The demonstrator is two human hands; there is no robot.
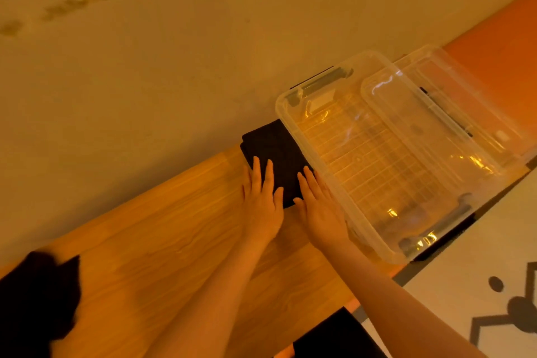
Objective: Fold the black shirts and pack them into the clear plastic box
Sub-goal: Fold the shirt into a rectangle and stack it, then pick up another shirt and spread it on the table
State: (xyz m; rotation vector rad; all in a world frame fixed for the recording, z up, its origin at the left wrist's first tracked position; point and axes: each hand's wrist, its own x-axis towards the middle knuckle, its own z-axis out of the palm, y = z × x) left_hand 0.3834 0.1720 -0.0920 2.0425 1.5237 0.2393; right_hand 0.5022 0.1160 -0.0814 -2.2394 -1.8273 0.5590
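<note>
Plaster wall (145,52), pale and stained with a line of dark blotches near the top, fills the upper left of the view. Below it runs a wooden bench (162,241) with a warm, streaky grain. At the bench's left end lies a crumpled black shirt (35,293), unfolded. Further along, a folded black shirt (273,154) sits flat on the bench against the wall, its right edge just beside the box. The left hand (263,200) lies open on it, fingers straight and pressing on the cloth's near left part. The right hand (318,206) is likewise open and flat, fingers on the shirt's near right edge, the side of the hand close to the box wall. Next comes the clear plastic box (293,125), lidless, with dark handles at both ends and a ribbed bottom showing through; nothing lies inside. Its clear lid (465,90) rests behind it, overlapping the far rim. An orange surface (494,46) rises at the upper right. Lower right shows a pale floor (465,285) with dark markings.
</note>
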